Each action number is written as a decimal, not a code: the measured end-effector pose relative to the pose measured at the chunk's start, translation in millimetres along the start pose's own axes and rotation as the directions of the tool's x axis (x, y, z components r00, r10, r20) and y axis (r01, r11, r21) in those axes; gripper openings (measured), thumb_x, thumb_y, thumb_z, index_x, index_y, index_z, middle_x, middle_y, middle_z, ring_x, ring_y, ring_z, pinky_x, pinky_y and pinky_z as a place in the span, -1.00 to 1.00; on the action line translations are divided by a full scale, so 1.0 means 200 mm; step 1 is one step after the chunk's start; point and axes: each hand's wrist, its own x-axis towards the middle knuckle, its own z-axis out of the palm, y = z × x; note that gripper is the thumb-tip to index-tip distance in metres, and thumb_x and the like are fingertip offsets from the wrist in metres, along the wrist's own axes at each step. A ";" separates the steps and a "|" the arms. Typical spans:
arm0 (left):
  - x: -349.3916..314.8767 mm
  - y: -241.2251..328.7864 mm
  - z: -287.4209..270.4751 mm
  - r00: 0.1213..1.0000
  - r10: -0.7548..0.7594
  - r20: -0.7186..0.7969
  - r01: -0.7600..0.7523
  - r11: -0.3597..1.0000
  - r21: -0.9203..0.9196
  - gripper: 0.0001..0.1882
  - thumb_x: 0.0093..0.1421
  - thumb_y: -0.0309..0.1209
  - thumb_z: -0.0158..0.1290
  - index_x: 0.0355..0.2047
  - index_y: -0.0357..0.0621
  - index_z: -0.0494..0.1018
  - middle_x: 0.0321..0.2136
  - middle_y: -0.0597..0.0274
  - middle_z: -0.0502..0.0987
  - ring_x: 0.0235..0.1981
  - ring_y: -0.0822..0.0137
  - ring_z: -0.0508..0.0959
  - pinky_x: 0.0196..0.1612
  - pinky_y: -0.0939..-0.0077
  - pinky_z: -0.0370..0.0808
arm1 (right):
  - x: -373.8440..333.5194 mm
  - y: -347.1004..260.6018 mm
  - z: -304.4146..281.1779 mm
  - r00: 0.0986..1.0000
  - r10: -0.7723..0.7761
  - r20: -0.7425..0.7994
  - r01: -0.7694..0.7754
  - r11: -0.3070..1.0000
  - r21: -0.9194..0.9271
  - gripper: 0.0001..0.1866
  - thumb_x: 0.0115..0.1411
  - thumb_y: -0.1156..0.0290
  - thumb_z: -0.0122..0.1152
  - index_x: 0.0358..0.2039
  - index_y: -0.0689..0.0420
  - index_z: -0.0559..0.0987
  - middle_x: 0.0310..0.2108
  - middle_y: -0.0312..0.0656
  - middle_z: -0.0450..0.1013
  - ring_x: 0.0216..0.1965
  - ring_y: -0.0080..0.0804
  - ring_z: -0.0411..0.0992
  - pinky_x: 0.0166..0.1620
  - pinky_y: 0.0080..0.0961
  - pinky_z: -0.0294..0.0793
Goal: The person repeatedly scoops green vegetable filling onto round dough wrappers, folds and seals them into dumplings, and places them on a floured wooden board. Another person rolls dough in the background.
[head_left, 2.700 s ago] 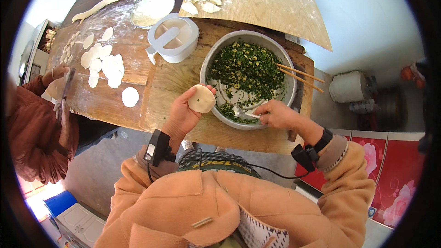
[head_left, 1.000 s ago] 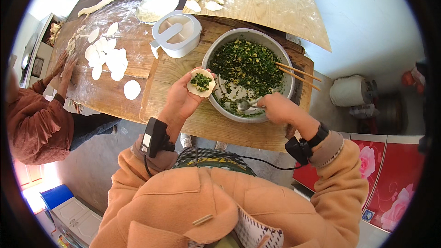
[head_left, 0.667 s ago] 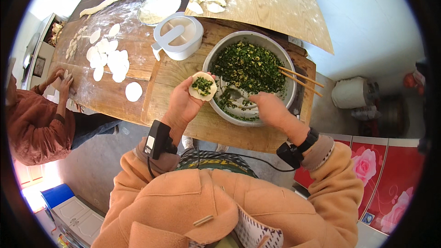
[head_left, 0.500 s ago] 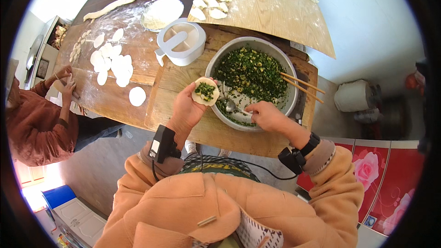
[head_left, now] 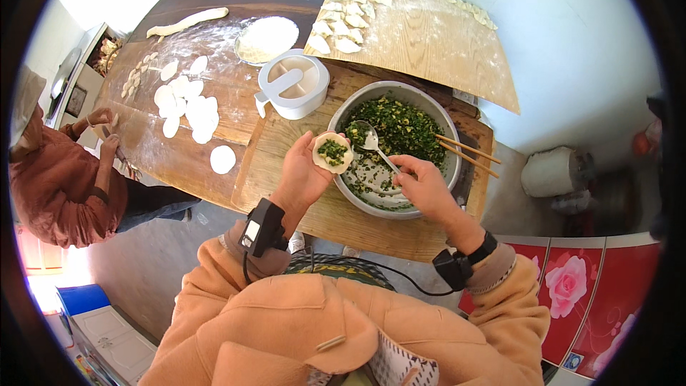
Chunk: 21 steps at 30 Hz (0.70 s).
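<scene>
Cupped in my left hand (head_left: 300,167) lies a round dumpling wrapper (head_left: 344,166), with a small heap of chopped green filling (head_left: 331,149) at its middle. My right hand (head_left: 426,187) grips the handle of a metal spoon (head_left: 382,153). The spoon's bowl hangs over the left part of a large metal basin (head_left: 346,199), beside the wrapper. Chopped greens with yellow bits (head_left: 400,123) fill the far part of the basin, while its near part shows smeared metal. A pair of chopsticks (head_left: 468,151) rests over the basin's right rim.
Flat wrappers (head_left: 204,119), a dough roll (head_left: 187,22), a flour bowl (head_left: 267,40) and a lidded white container (head_left: 293,84) are on the wooden table (head_left: 214,50). Folded dumplings (head_left: 347,45) line a board (head_left: 443,50) behind the basin. At left, another person (head_left: 68,186) works with dough.
The spoon has moved from the near side of the basin toward its far left, its bowl turned away from me. The wrapper stays in my left hand. The whole view has shifted slightly.
</scene>
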 end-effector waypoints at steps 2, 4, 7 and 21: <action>0.00 -0.02 0.06 0.998 -0.045 0.038 0.046 0.998 -0.037 -0.44 0.40 -0.16 -0.40 0.12 -0.45 0.22 0.07 -0.14 0.38 0.12 0.01 0.38 0.24 0.13 0.26 | -0.04 0.00 0.06 0.930 -0.338 -0.143 0.300 0.924 -0.236 -0.59 0.16 0.59 -0.02 0.05 0.20 0.48 -0.40 -0.13 0.44 -0.42 -0.33 0.45 -0.38 -0.44 0.43; 0.01 -0.04 0.12 0.996 -0.072 0.059 0.076 0.994 -0.076 -0.37 0.37 -0.09 -0.36 0.15 -0.49 0.16 0.11 -0.19 0.33 0.16 -0.02 0.33 0.29 0.08 0.18 | -0.09 0.01 0.10 0.878 -0.457 -0.144 0.351 0.818 -0.456 -0.54 0.11 0.63 0.03 0.07 0.12 0.47 -0.36 -0.08 0.37 -0.31 -0.14 0.44 -0.29 -0.38 0.46; 0.02 -0.07 0.18 0.996 -0.084 0.013 0.085 0.987 -0.137 -0.34 0.37 -0.07 -0.35 0.15 -0.52 0.15 0.10 -0.22 0.32 0.16 -0.02 0.33 0.29 0.08 0.18 | -0.14 0.05 0.18 0.843 -0.517 -0.149 0.293 0.673 -0.679 -0.47 0.07 0.67 0.03 0.11 0.10 0.44 -0.30 -0.10 0.35 -0.29 -0.16 0.43 -0.26 -0.37 0.47; -0.04 0.03 0.19 0.987 -0.117 0.110 0.114 0.993 0.034 -0.42 0.37 -0.19 -0.32 0.13 -0.55 0.19 0.10 -0.28 0.35 0.13 -0.06 0.39 0.25 0.11 0.29 | -0.21 0.16 -0.04 0.941 -0.339 -0.017 0.140 0.434 -0.890 -0.69 0.01 0.60 0.10 -0.17 0.14 0.50 -0.35 -0.16 0.31 -0.31 -0.15 0.39 -0.27 -0.26 0.38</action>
